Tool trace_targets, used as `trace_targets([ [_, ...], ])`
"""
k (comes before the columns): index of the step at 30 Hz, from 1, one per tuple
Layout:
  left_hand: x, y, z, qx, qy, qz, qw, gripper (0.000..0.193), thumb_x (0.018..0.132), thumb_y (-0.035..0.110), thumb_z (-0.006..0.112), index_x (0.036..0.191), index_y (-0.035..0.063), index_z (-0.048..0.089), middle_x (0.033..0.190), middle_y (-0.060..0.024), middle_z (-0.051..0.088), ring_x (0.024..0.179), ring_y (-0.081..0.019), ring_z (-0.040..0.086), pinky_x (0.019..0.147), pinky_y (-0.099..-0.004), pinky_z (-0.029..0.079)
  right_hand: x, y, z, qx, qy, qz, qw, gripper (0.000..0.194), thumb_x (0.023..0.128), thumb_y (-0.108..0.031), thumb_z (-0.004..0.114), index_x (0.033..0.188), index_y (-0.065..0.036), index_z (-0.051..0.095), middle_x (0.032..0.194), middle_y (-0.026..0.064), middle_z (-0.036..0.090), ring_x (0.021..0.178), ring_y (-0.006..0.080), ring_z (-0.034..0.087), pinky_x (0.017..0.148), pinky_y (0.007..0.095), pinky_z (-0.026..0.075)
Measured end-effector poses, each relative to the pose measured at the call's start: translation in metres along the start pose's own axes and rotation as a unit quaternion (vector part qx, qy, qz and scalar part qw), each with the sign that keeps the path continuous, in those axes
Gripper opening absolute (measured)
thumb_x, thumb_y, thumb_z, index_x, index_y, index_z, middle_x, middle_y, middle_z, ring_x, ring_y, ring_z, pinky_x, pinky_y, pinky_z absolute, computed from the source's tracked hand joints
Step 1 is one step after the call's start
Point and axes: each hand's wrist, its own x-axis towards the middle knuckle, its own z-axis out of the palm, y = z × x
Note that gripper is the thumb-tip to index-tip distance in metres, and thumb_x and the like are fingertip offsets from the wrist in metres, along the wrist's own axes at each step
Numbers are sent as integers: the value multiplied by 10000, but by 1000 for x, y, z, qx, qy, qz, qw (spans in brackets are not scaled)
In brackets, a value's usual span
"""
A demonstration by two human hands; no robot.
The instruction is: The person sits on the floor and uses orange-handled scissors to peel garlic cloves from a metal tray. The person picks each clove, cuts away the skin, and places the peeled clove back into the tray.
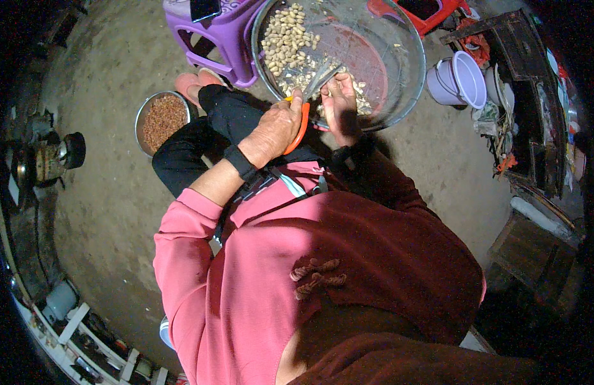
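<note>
My left hand (273, 127) is closed around an orange-handled hand tool (304, 126) with a long grey metal head. My right hand (341, 107) has its fingertips bunched at the far end of that head; whether a peanut is between them is hidden. Both hands are over the near edge of a round wire-mesh sieve (398, 67). Unshelled peanuts (287, 41) are heaped at its left side, and broken peanut shells (362, 103) are scattered below the tool. Left of my knees, a metal bowl (139, 126) holds reddish-brown shelled peanuts (164, 118).
A purple plastic stool (224, 41) with a phone (205, 8) on it is left of the sieve. Beyond the sieve is a red stool (427, 21). At right are a lilac bucket (455, 79) and a dark wooden cabinet (513, 45). Concrete floor (104, 216) lies at left.
</note>
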Motion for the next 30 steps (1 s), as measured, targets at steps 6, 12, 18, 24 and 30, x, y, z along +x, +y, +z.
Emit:
trace_targets([
  [6, -1, -4, -3, -53, -30, 35, 998, 518, 793, 35, 486, 1247, -122, 292, 887, -265, 564, 787, -347, 605, 682, -375, 509, 2, -1, -12, -28, 12, 33, 999, 58, 891, -65, 522, 934, -64, 482, 813, 12, 523, 735, 89, 479, 712, 231, 407],
  [12, 3, -8, -17, -526, -132, -23, 840, 276, 828, 112, 457, 1069, -23, 446, 707, -101, 570, 611, -172, 626, 563, -295, 507, 16, -13, -28, 25, 1, 144, 989, 83, 889, -86, 531, 946, -62, 475, 794, 37, 494, 676, 116, 447, 609, 227, 375],
  [18, 2, -2, -12, -447, -80, -14, 891, 282, 832, 122, 464, 1058, -42, 424, 703, -97, 578, 572, -164, 618, 526, -289, 503, 17, -13, -29, -17, -60, 149, 987, 111, 907, -101, 500, 984, -38, 452, 831, 14, 466, 729, 105, 428, 693, 226, 377],
  [24, -1, -12, -7, -708, -138, -93, 686, 223, 837, 171, 520, 924, -33, 546, 801, -78, 608, 697, -149, 602, 665, -258, 482, 16, -20, -23, 36, -85, 229, 969, 165, 906, -118, 503, 1030, -27, 442, 866, 35, 493, 784, 110, 462, 740, 238, 402],
  [30, -5, -23, -4, -717, -107, -112, 679, 299, 820, 151, 535, 1052, -34, 497, 882, -84, 584, 755, -150, 598, 685, -265, 481, 19, -21, -25, 42, -43, 221, 974, 206, 910, -85, 478, 1099, -9, 443, 971, 109, 547, 774, 119, 474, 714, 223, 404],
])
